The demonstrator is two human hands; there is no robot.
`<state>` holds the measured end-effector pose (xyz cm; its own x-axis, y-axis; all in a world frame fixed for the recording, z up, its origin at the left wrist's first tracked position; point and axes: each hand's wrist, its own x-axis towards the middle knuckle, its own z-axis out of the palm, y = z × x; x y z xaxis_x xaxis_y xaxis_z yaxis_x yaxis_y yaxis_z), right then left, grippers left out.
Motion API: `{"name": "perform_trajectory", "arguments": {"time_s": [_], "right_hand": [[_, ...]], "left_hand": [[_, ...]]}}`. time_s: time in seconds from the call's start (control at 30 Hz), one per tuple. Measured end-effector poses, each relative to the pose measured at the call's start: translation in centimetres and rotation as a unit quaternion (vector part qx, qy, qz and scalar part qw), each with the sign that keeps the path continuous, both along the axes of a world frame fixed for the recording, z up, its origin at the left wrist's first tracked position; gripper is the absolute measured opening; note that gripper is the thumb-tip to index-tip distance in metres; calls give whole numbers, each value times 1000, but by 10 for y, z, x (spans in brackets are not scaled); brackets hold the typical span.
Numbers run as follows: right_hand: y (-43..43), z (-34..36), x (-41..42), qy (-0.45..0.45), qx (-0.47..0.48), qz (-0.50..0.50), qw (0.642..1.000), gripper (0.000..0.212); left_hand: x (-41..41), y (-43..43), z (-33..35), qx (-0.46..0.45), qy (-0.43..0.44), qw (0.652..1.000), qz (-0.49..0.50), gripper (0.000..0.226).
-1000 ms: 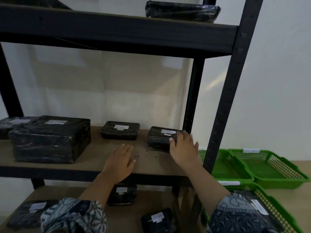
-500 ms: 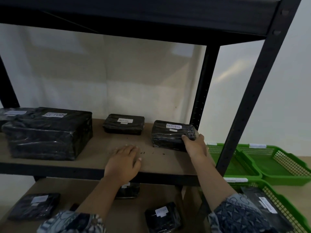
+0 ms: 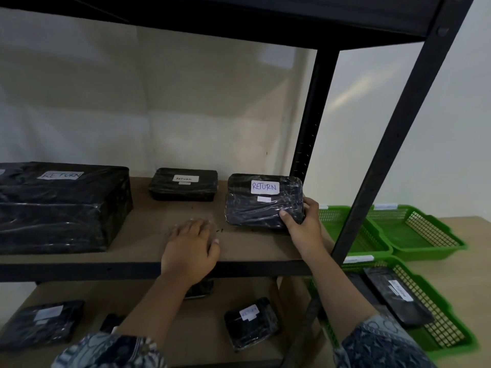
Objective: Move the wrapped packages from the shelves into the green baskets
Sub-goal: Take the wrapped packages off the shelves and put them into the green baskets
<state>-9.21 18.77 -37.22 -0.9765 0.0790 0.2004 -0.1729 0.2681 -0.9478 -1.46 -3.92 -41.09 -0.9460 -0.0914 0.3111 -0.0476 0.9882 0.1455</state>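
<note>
A black wrapped package with a white RETURN label (image 3: 261,203) is tilted up at the right end of the middle shelf (image 3: 138,243). My right hand (image 3: 303,224) grips its near right corner, thumb on top. My left hand (image 3: 190,248) rests flat on the shelf board, holding nothing. A smaller labelled package (image 3: 183,184) lies behind, and a large wrapped package (image 3: 61,205) sits at the left. On the floor to the right stand three green baskets: two with nothing in them (image 3: 348,229) (image 3: 414,232) and a nearer one (image 3: 438,309) with black packages inside.
The black metal shelf posts (image 3: 393,144) stand between the shelf and the baskets. On the lower shelf lie more wrapped packages (image 3: 251,324) (image 3: 39,322). The wall behind is white, and the floor is light wood.
My right hand has closed on the package's right corner and tipped the package up toward me. My left hand has settled onto the shelf board. The view has moved closer.
</note>
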Motion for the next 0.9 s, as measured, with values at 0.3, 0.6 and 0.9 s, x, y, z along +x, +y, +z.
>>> {"name": "perform_trajectory", "arguments": {"time_s": [0.3,0.6,0.9], "right_hand": [[1,-5,-2,19,16,47,999,68],[3,-5,2,15,17,72,997,55],[16,-4,51,54,-30,39,997,27]], "left_hand": [[-1,0,0,-1,4,1000,3,77],[2,1,3,3,18,1000,-3,65],[1,-3,2,11,17,1000,-21,63]]}}
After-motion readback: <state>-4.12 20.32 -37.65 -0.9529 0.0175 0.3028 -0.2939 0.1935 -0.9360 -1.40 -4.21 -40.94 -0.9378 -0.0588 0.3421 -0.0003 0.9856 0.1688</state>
